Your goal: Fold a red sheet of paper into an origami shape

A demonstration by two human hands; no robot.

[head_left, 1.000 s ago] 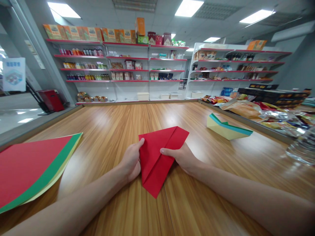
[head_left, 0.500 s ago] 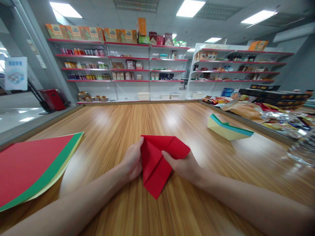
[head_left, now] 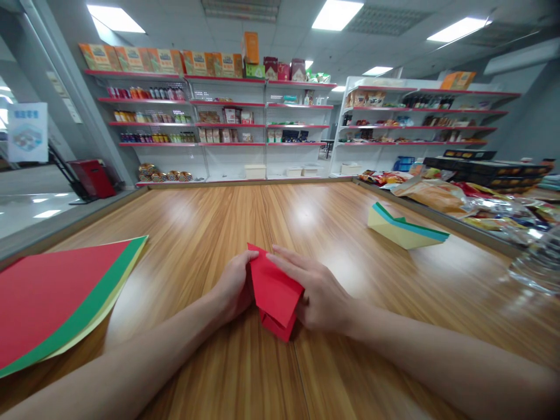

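A folded piece of red paper (head_left: 276, 286) is between my two hands, just above or on the wooden table (head_left: 210, 361). Its right part is turned over to the left, and a narrower end sticks out below. My left hand (head_left: 237, 286) grips the left edge, thumb on top near the upper corner, its other fingers hidden behind the paper. My right hand (head_left: 321, 289) holds the turned-over flap from the right, with outstretched fingers reaching across its upper edge; its thumb is hidden.
To the left lies a stack of coloured sheets (head_left: 65, 297), red on top. A folded paper boat (head_left: 405, 230) stands at the right. Beyond it are snack bags (head_left: 437, 195) and a clear plastic container (head_left: 538, 265). Stocked shelves (head_left: 227, 105) line the back.
The right flap of the red paper has been turned over to the left. My right hand moved left with it, its fingers now stretched over the top.
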